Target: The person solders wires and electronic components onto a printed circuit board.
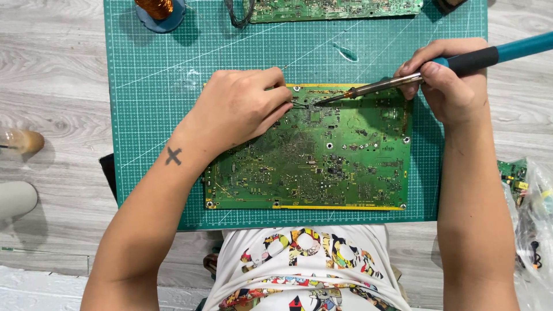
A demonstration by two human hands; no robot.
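Note:
A large green circuit board (322,155) lies flat on a green cutting mat (150,115). My left hand (239,106) rests on the board's upper left part and pinches thin tweezers (298,105) whose tips point at the board's top middle. My right hand (446,78) grips a soldering iron (403,80) with a black and teal handle. Its metal tip touches the board right beside the tweezer tips.
A second circuit board (334,8) lies at the mat's far edge, with a copper wire spool on a blue base (156,10) at the far left. A clear plastic bag of parts (530,219) sits at the right. Wooden floor surrounds the mat.

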